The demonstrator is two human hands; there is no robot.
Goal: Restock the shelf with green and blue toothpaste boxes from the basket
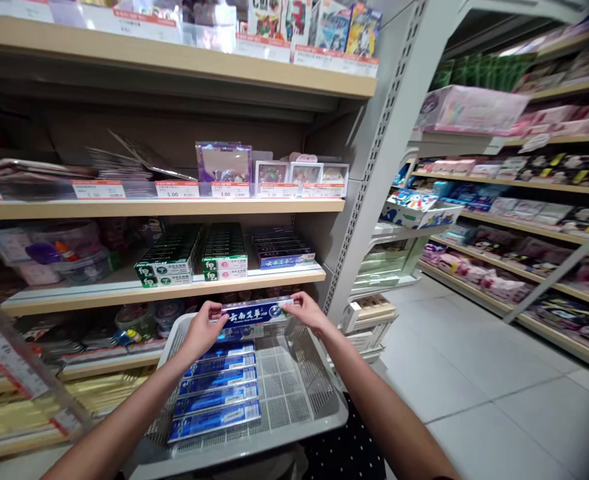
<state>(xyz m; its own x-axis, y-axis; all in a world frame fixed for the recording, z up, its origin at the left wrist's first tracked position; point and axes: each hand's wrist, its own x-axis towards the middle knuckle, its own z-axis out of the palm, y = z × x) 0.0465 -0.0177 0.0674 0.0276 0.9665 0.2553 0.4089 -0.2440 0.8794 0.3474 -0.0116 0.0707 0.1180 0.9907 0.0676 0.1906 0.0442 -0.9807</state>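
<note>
I have both hands closed on one dark blue box, left hand pinching one end, right hand the other. My fingers cover both ends; the large white characters read clearly, the smaller print doesn't. The box is held level over the far side of a grey basket. Directly beneath it shows another blue strip, partly hidden; I can't tell whether it touches the held box. Nearer me than the grip, blue boxes lie in a column on the basket's left half, their lettering washed out by glare; my left forearm runs close beside them. Below the grip, dotted dark cloth is cut off by the frame. Just beyond and above the grip, a shelf bears dark blue cartons and, further left, green-and-white cartons. Far right of the grip, goods on other shelves blur.
</note>
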